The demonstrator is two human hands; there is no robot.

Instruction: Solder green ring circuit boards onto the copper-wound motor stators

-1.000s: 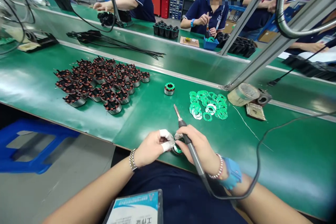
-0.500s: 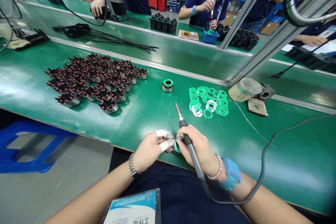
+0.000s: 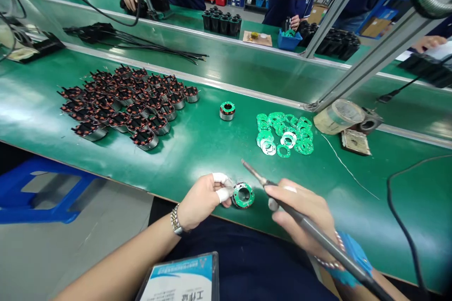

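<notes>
My left hand (image 3: 203, 201), with white cots on its fingertips, grips the edge of a wound motor stator (image 3: 243, 195) topped by a green ring. The stator rests on the green workbench (image 3: 197, 150). My right hand (image 3: 300, 211) holds a black soldering iron (image 3: 318, 230) like a pen, its bare metal tip (image 3: 251, 170) pointing up and left, just above the stator and not touching it. Another stator with a green ring (image 3: 227, 111) stands alone farther up the bench.
Several rows of copper-wound stators (image 3: 127, 103) sit to the left, and green insulator rings (image 3: 284, 134) lie scattered to the right. Beyond them are a tape roll (image 3: 338, 116) and a thin solder wire (image 3: 348, 169). Co-workers' arms and black parts occupy the bench behind a metal rail (image 3: 226, 37).
My right hand has moved right, away from the stator, and the iron now lies lower and more sideways. The stator's green top shows fully. The whole view has shifted slightly.
</notes>
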